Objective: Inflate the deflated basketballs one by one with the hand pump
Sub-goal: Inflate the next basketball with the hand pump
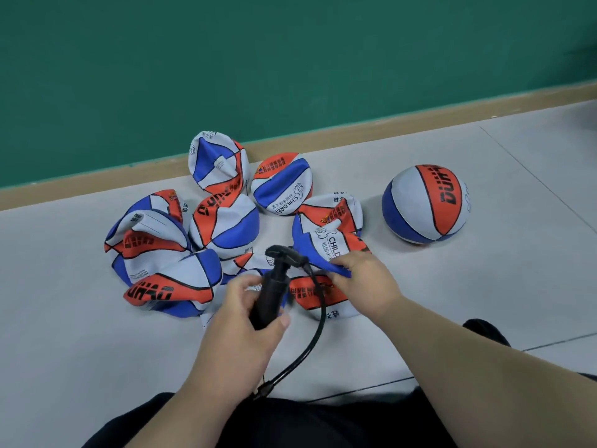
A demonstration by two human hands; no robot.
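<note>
Currently left hand point(245, 315) curled round hand pump point(271, 292) barrel; right hand point(361, 276) pinches edge of deflated basketball point(315, 291) just beyond pump. Hose point(318, 324) loops loose below left hand, tip unclear. Likely risks: hose snagging, needle bending, valve lost in folds.

One camera only, on person's head. Looks forward and down at floor point(64, 318), close up. Green wall point(290, 59) far side, top of view. Wide lens.

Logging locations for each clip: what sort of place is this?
Probably a school or sports hall: pale grey tiled floor, dark green wall with tan skirting, red-white-blue deflated basketballs beside one inflated ball.
</note>
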